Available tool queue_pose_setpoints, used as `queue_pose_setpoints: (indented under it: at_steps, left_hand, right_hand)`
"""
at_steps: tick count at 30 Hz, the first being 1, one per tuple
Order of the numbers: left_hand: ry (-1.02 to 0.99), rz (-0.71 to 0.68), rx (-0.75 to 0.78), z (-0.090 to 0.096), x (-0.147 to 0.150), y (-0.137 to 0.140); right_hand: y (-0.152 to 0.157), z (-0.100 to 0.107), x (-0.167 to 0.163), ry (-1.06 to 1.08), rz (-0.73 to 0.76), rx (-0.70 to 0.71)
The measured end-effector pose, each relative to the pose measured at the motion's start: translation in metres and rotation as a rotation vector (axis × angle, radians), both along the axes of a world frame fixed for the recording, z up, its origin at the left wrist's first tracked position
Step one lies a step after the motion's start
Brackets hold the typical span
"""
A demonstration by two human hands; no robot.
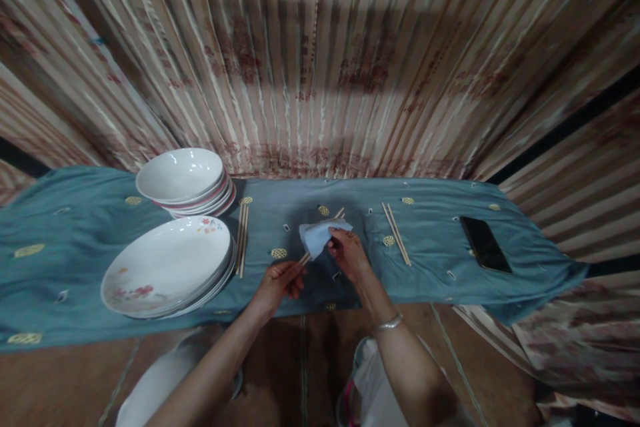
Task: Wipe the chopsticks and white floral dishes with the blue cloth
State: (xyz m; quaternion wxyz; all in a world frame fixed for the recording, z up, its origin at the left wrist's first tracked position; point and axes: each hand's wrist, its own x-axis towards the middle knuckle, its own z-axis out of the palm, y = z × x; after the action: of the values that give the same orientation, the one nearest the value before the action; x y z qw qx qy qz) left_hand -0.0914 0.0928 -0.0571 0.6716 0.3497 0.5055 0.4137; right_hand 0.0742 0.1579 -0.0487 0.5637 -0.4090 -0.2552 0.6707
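Note:
My left hand (pixel 281 285) is closed around the near ends of a pair of chopsticks (pixel 305 258), which slant up and away to the right. Over their middle lies a pale blue cloth (pixel 317 237), pinched by my right hand (pixel 347 250); the far tips of the chopsticks stick out beyond it. The cloth hides most of their length. To the right, another pair of chopsticks (pixel 396 233) rests on the tablecloth. More chopsticks (pixel 242 240) lie to the left, beside the plates.
A stack of white plates (pixel 167 267) with flower prints stands at the left, with stacked white bowls (pixel 183 177) behind it. A black phone (pixel 485 244) lies at the right. The teal tablecloth (pixel 430 213) covers the table; a striped curtain (pixel 320 67) hangs behind.

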Motion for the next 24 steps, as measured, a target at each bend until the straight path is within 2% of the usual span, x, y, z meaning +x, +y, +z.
queue_pose_setpoints:
  at_steps: [7, 13, 15, 17, 20, 24]
  left_hand:
    - [-0.033, 0.099, -0.004, -0.003, 0.002, 0.0]
    - [0.008, 0.002, 0.006, -0.002, -0.007, 0.007]
    - [0.075, 0.022, 0.044, 0.0, -0.014, 0.012]
    - [0.146, 0.158, 0.118, 0.003, -0.021, 0.016]
    - [0.172, 0.347, 0.19, 0.007, -0.025, 0.018]
    - [0.073, 0.324, 0.161, 0.009, -0.019, 0.015]
  right_hand:
    - [-0.02, -0.013, -0.035, -0.014, 0.165, -0.07]
    - [-0.013, -0.011, -0.024, -0.061, 0.213, -0.052]
    - [-0.012, -0.009, -0.017, -0.074, 0.229, -0.049]
    - [-0.014, -0.007, -0.013, -0.11, 0.304, -0.04]
    - [-0.023, -0.007, -0.013, -0.203, 0.493, -0.029]
    - [-0.037, -0.01, -0.02, -0.302, 0.718, -0.026]
